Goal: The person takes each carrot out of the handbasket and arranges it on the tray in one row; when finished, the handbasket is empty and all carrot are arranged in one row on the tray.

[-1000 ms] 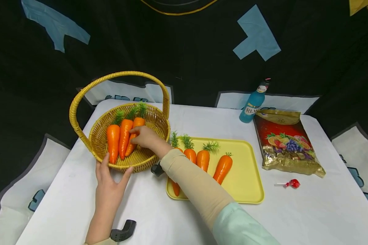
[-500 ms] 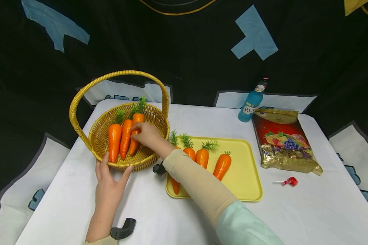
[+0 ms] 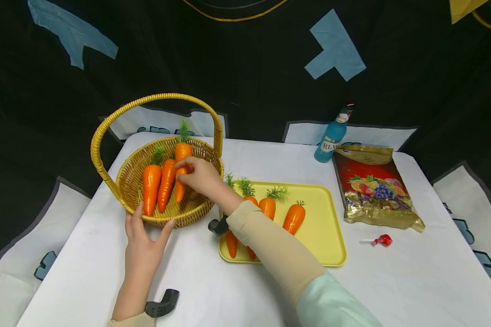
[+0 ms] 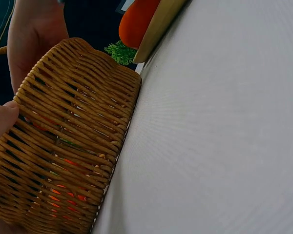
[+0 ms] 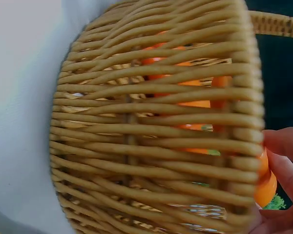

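Observation:
My right hand (image 3: pixel 202 179) reaches over the right side of a yellow wicker basket (image 3: pixel 188 220) and pinches an orange carrot (image 3: pixel 182 149) with a green top. This carrot leans upright in the basket, its tip pointing down. Two other carrots, one on the left (image 3: pixel 151 188) and one in the middle (image 3: pixel 166 185), lie beside it. My left hand (image 3: pixel 143 250) rests against the basket's front rim, fingers straight and thumb spread wide. In the left wrist view the thumb (image 4: pixel 4 119) touches the wicker side. Through the weave, the right wrist view gives glimpses of orange.
Right of the basket lies a yellow tray (image 3: pixel 319 227) with several carrots, partly covered by my right sleeve (image 3: pixel 278 254). Farther right are a blue bottle (image 3: pixel 330 136), a red and gold bag (image 3: pixel 376 188) and a red lollipop (image 3: pixel 383 240). The basket's tall handle (image 3: pixel 163 96) arches above it.
The right-hand carrot in the basket has shifted slightly upward and stands straighter, with my right hand still pinching it. My left hand stays at the rim.

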Demonstrator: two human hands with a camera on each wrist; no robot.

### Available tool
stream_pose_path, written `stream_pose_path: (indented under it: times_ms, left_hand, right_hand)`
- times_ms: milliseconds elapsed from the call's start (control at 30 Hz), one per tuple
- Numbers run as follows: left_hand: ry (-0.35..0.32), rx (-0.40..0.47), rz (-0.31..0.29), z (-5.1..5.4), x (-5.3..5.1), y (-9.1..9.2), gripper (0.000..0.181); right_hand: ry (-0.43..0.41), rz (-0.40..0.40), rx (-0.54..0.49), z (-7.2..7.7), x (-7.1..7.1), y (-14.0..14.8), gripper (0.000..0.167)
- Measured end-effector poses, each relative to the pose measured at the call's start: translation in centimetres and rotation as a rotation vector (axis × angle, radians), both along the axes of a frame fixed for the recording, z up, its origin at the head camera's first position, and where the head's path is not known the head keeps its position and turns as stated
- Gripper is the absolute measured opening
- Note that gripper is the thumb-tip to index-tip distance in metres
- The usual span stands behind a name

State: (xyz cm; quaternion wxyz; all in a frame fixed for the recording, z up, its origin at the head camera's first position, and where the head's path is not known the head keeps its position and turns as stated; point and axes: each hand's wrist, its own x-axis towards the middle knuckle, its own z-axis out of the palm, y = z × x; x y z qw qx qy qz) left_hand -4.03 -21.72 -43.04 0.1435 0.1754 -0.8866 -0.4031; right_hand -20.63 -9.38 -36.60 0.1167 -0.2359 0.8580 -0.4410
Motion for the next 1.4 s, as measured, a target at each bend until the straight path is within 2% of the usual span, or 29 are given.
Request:
stream_pose_path:
  times_ms: [133,300,433,533,800,900,1100,1400]
  left_hand:
    - [-0.007,0.008,0.003,0.0,-0.1,-0.1,0.092]
    - [-0.013,0.008,0.004,-0.1,-0.1,-0.1,0.093]
    - [-0.021,0.01,0.007,-0.1,-0.1,-0.1,0.093]
    - [-0.025,0.009,0.007,0.0,-0.1,-0.1,0.092]
    - [-0.032,0.009,0.012,0.0,-0.1,0.0,0.093]
    - [-0.037,0.011,0.013,0.1,-0.1,0.0,0.093]
    - [-0.027,0.019,0.008,-0.1,-0.1,0.1,0.093]
    - [-0.016,0.009,0.012,-0.1,-0.2,0.1,0.092]
  right_hand:
    - [-0.032,0.014,-0.063,0.8,0.3,1.0,0.026]
    - [-0.094,0.048,-0.199,1.7,1.1,2.9,0.027]
    - [-0.202,0.082,-0.333,1.9,1.8,4.5,0.025]
    - [-0.273,0.106,-0.396,1.9,2.4,5.8,0.024]
    - [-0.251,0.181,-0.399,1.8,4.5,9.5,0.027]
    - [-0.272,0.187,-0.412,1.6,5.5,11.3,0.028]
    - [-0.254,0.133,-0.38,0.5,7.7,15.9,0.028]
    - [-0.22,-0.034,-0.364,-1.8,10.5,23.1,0.03]
